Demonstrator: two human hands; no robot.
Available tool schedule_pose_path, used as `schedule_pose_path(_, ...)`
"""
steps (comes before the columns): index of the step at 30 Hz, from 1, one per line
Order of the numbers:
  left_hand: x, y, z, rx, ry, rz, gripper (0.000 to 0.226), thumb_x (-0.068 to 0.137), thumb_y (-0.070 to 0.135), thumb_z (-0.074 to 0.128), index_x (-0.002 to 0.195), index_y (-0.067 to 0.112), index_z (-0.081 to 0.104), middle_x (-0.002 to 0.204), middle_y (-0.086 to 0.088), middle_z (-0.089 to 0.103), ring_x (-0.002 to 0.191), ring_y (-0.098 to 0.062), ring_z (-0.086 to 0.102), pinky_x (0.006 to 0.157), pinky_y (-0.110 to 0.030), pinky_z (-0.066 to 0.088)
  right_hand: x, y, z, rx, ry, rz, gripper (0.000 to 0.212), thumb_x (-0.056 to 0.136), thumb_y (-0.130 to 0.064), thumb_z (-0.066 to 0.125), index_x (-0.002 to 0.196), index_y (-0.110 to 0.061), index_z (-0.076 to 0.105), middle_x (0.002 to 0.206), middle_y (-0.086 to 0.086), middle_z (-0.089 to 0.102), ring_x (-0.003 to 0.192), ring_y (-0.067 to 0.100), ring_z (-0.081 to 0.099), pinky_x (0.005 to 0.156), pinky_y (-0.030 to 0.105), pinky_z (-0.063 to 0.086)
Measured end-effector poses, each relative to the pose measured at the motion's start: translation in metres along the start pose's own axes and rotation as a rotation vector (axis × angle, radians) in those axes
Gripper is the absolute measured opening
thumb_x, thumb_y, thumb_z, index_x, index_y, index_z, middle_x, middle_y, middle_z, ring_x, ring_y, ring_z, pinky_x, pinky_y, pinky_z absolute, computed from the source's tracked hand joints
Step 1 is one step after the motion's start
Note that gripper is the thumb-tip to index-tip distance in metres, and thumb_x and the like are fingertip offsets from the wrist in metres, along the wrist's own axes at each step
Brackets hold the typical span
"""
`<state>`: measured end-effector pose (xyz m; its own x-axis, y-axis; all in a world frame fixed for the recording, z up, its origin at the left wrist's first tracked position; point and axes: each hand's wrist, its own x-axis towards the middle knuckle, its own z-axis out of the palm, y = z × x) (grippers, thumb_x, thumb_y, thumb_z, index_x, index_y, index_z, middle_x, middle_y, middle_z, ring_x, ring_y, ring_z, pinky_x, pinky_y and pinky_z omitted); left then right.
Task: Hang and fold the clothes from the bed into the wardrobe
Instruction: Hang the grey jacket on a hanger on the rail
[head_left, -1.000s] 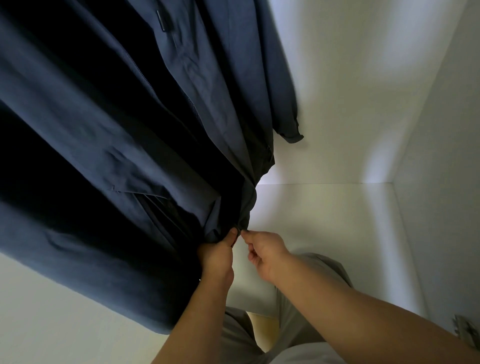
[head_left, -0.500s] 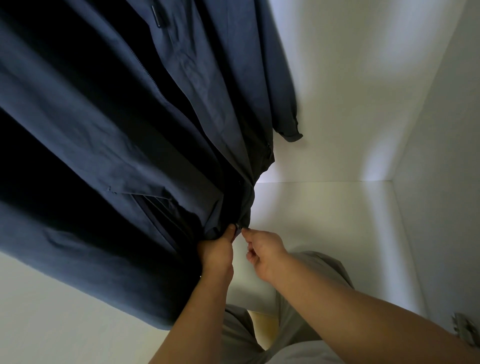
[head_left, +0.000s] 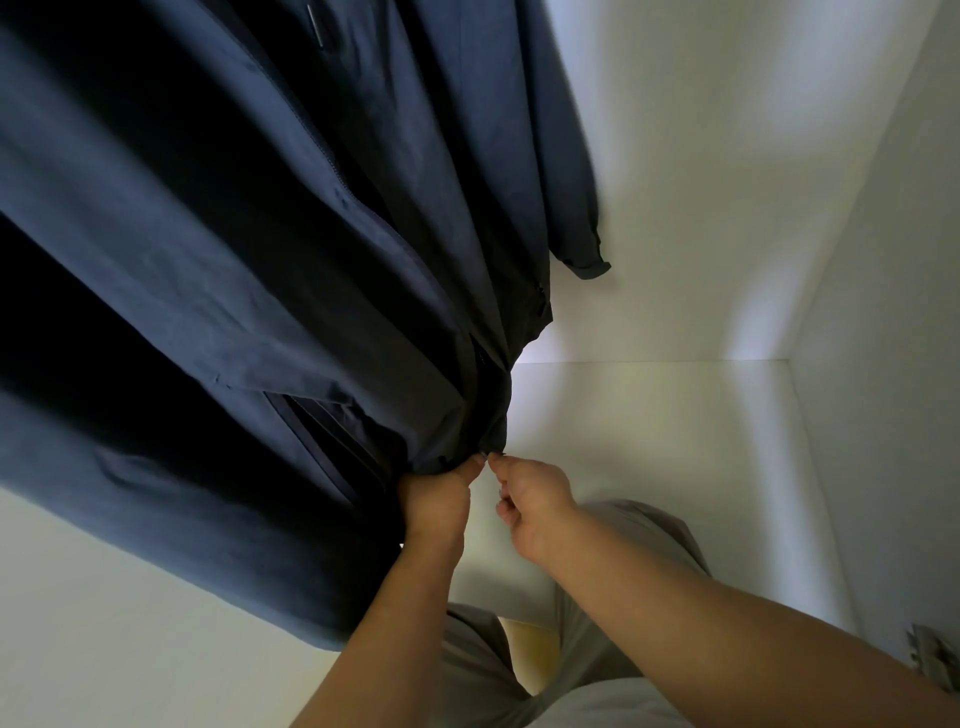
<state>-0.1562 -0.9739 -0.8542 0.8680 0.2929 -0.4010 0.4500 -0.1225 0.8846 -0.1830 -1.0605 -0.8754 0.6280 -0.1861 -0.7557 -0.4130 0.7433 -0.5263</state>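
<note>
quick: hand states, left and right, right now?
left hand: closed, gripping the bunched bottom hem of the navy jacket.
right hand: closed, fingertips pinching the hem's edge just beside the left.

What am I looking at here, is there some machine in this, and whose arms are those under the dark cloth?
There is no machine. A person wears a camera on the head, and this single picture looks forward and down along their own arms. The big dark cloth is a navy jacket hanging inside a white wardrobe. One sleeve cuff dangles at the back. The left hand grips the jacket's bottom edge with curled fingers. The right hand pinches the same edge just beside it, possibly the zip end, but that is too small to tell. Below are the wardrobe floor and the person's grey trousers.
</note>
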Motion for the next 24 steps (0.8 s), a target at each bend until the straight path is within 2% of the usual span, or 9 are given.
schedule_pose_path(2, -0.0012, -0.0012, -0.001, 0.006, 0.009, 0.001, 0.067, 0.071, 0.024, 0.092, 0.126, 0.004, 0.058, 0.094, 0.005, 0.064, 0.091, -0.02, 0.061, 0.083, -0.03, 0.045, -0.0005, -0.0012, -0.0004, -0.007, 0.002, -0.016, 0.016, 0.091, -0.023, 0.074, 0.103, -0.014, 0.067, 0.108, 0.005, 0.065, 0.086, 0.022, 0.059, 0.084, 0.031, 0.056)
schedule_pose_path(4, -0.0003, -0.0022, -0.0009, -0.01, 0.032, -0.011, 0.074, 0.063, 0.03, 0.095, 0.123, 0.003, 0.061, 0.107, -0.002, 0.071, 0.098, -0.022, 0.066, 0.084, -0.032, 0.049, -0.0005, -0.0023, -0.0003, -0.021, 0.0, -0.018, 0.017, 0.091, -0.023, 0.074, 0.103, -0.013, 0.067, 0.104, 0.006, 0.065, 0.086, 0.022, 0.058, 0.086, 0.033, 0.056)
schedule_pose_path(6, -0.0006, -0.0005, -0.0016, -0.056, 0.042, -0.031, 0.086, 0.046, 0.04, 0.097, 0.116, 0.003, 0.065, 0.108, -0.005, 0.075, 0.097, -0.022, 0.071, 0.087, -0.035, 0.055, -0.0015, -0.0034, 0.0007, -0.022, -0.006, -0.008, 0.017, 0.09, -0.022, 0.075, 0.101, -0.011, 0.068, 0.094, 0.007, 0.063, 0.08, 0.022, 0.056, 0.083, 0.034, 0.056)
schedule_pose_path(7, 0.0005, -0.0003, -0.0017, -0.061, 0.048, -0.028, 0.084, 0.045, 0.039, 0.097, 0.114, 0.003, 0.066, 0.106, -0.006, 0.075, 0.097, -0.023, 0.072, 0.091, -0.039, 0.056, -0.0019, -0.0037, 0.0009, -0.016, -0.009, 0.001, 0.017, 0.09, -0.021, 0.075, 0.1, -0.009, 0.069, 0.088, 0.008, 0.061, 0.077, 0.021, 0.054, 0.08, 0.033, 0.056)
schedule_pose_path(10, 0.0025, -0.0011, -0.0025, -0.031, 0.08, -0.015, 0.063, 0.059, 0.027, 0.096, 0.11, 0.002, 0.068, 0.105, -0.006, 0.074, 0.097, -0.026, 0.071, 0.096, -0.044, 0.056, -0.0034, -0.0027, 0.0014, -0.006, -0.021, 0.022, 0.017, 0.089, -0.018, 0.074, 0.099, -0.004, 0.07, 0.079, 0.009, 0.056, 0.07, 0.02, 0.049, 0.069, 0.03, 0.053)
schedule_pose_path(12, 0.0015, -0.0019, -0.0028, -0.038, 0.075, -0.026, 0.063, 0.062, 0.026, 0.095, 0.113, 0.001, 0.066, 0.107, -0.006, 0.074, 0.098, -0.026, 0.07, 0.097, -0.044, 0.055, -0.0039, -0.0019, 0.0015, -0.008, -0.024, 0.024, 0.018, 0.089, -0.018, 0.074, 0.099, -0.003, 0.07, 0.078, 0.009, 0.055, 0.068, 0.019, 0.048, 0.065, 0.028, 0.051)
schedule_pose_path(16, 0.0007, 0.001, -0.0022, -0.078, 0.092, -0.043, 0.071, 0.061, 0.029, 0.095, 0.118, 0.001, 0.063, 0.109, -0.004, 0.073, 0.102, -0.026, 0.069, 0.1, -0.046, 0.054, -0.0033, -0.0024, 0.0028, -0.012, -0.006, 0.028, 0.015, 0.089, -0.019, 0.075, 0.097, -0.007, 0.07, 0.08, 0.008, 0.057, 0.07, 0.019, 0.05, 0.069, 0.029, 0.054)
schedule_pose_path(20, -0.0008, 0.002, -0.0009, -0.072, 0.088, -0.029, 0.068, 0.067, 0.026, 0.093, 0.122, 0.003, 0.059, 0.11, -0.003, 0.067, 0.107, -0.026, 0.064, 0.102, -0.044, 0.051, -0.0033, -0.002, 0.0035, -0.015, -0.009, 0.032, 0.015, 0.09, -0.018, 0.074, 0.097, -0.006, 0.07, 0.079, 0.007, 0.056, 0.067, 0.017, 0.048, 0.065, 0.028, 0.05)
schedule_pose_path(24, -0.0018, 0.0009, -0.0008, -0.043, 0.076, -0.022, 0.065, 0.067, 0.027, 0.093, 0.117, 0.005, 0.059, 0.108, -0.002, 0.066, 0.1, -0.024, 0.064, 0.091, -0.036, 0.05, -0.0022, -0.0013, 0.0031, -0.019, -0.004, 0.02, 0.019, 0.089, -0.02, 0.075, 0.102, -0.008, 0.07, 0.085, 0.006, 0.06, 0.073, 0.019, 0.053, 0.068, 0.029, 0.051)
